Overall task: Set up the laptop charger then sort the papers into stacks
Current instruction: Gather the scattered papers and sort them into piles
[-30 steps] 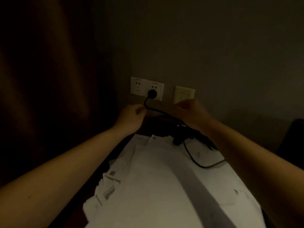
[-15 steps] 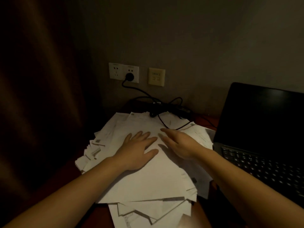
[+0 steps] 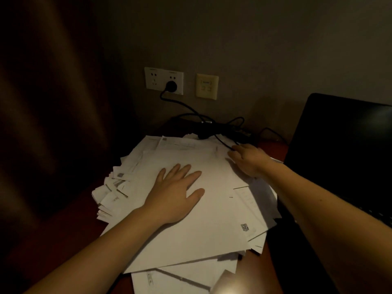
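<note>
A messy pile of white papers covers the dark wooden desk. My left hand lies flat on the top sheet with fingers spread. My right hand rests at the pile's far right edge, fingers bent at the paper's border; whether it pinches a sheet is unclear. The black charger plug sits in the white wall socket, and its cable runs down in a tangle behind the pile. An open black laptop stands at the right.
A cream wall plate is beside the socket. A dark curtain hangs at the left. The desk's reddish surface shows left of the pile. The room is dim.
Both hands came back from the wall socket and cable to the paper pile. The left now lies flat on top; the right slid to the pile's far right edge. The view dropped to the desk.
</note>
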